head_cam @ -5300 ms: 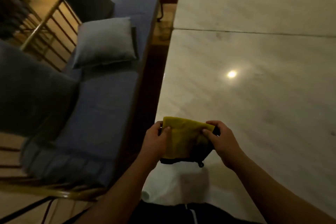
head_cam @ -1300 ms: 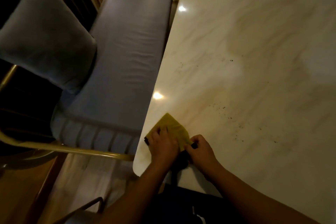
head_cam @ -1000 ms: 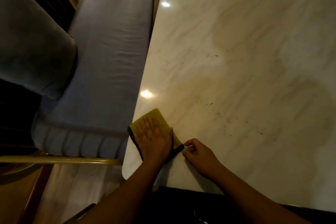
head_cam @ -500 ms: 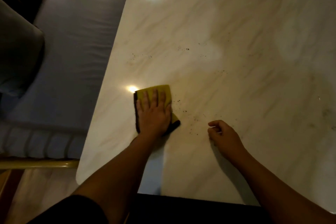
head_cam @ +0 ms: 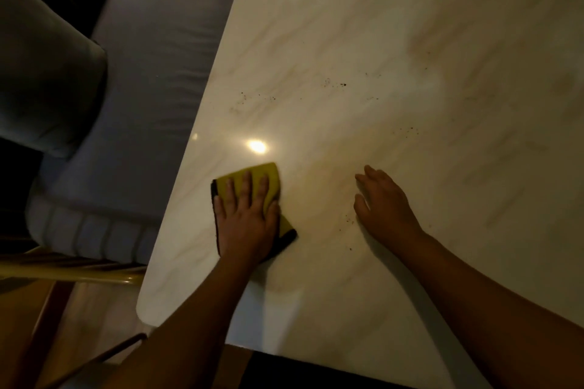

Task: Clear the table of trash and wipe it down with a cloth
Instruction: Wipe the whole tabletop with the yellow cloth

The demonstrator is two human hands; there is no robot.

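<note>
The left grip (head_cam: 248,218) is lying flat on the yellow cloth (head_cam: 269,171) and is pressing it down onto the counter (head_cam: 395,35). Its fingers are stretched straight and a little spread, so the grip is released. Only the palm and the fingers are pushing on the cloth. The cloth is folded, and a dark border is showing at its left side and at its lower right corner. It is sitting near the left edge of the counter, not far from the rounded near corner.

The right grip (head_cam: 384,202) is resting palm down on the bare counter to the right of the cloth, apart from it. Its fingers are loose and are holding nothing.

Small dark crumbs (head_cam: 343,85) are lying scattered on the pale marble surface. Some are beyond the cloth, some farther right, and a few just beside the right grip. A bright spot of reflected light (head_cam: 256,146) is shining on the counter just beyond the cloth.

At the left of the counter a blue-grey sofa seat (head_cam: 151,73) is standing, with a grey cushion (head_cam: 41,73) on it and a brass-coloured rail (head_cam: 79,275) at its near end.
</note>
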